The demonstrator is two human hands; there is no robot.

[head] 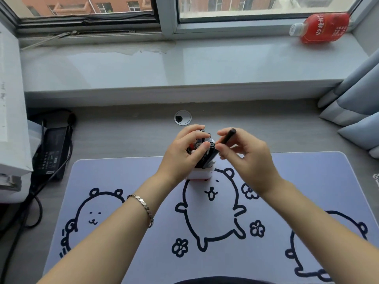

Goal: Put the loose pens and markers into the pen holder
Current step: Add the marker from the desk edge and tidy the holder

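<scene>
A white pen holder (202, 174) stands on the lilac desk mat (143, 253), near its far edge. Several pens and markers (203, 149) stick up out of it in a bunch. My left hand (182, 155) wraps around that bunch from the left, thumb across the front. My right hand (246, 158) pinches a black pen (227, 137) between thumb and forefinger. The pen slants down to the left, and its lower end is among the pens at the holder's mouth.
A black power adapter (52, 152) with cables lies at the left beside a white box (12, 124). A cable grommet (183, 117) sits in the desk behind the holder. A red bottle (324, 27) lies on the windowsill. Grey curtains (356, 107) hang at the right.
</scene>
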